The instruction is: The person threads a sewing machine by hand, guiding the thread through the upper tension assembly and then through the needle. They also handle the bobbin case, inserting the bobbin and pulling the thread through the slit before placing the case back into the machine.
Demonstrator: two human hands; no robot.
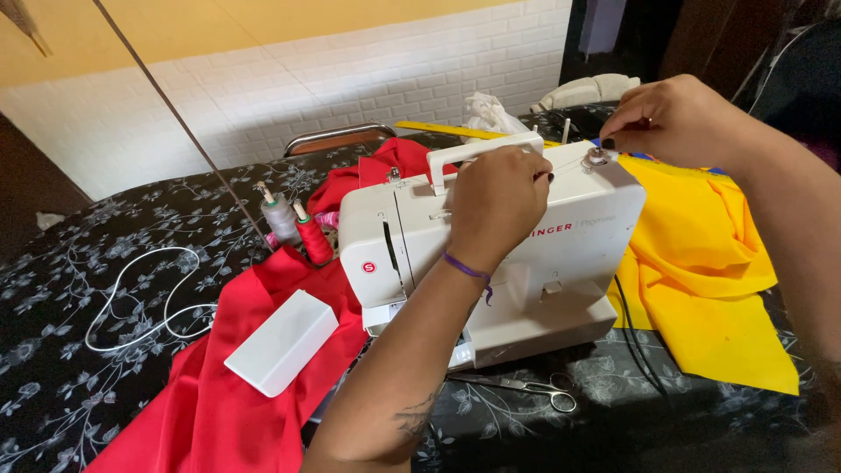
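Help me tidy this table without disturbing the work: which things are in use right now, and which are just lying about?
In use:
left hand and right hand on top of the white sewing machine, at its bobbin winder

Lying about:
scissors
white rectangular cover
red fabric
yellow fabric
red thread cone
grey thread cone
white cord

From my feed the scene is evenly lit by soft daylight — bright on the white brick wall (350,79) and the sewing machine (491,254), no hard glare. The red cloth (219,403) and yellow cloth (701,263) read saturated and clean. Shadows are faint, pooling under the machine and along the desk (70,289) near edge. The top right corner falls dark. My right forearm at the right edge looks soft and stretched — wide-lens distortion.
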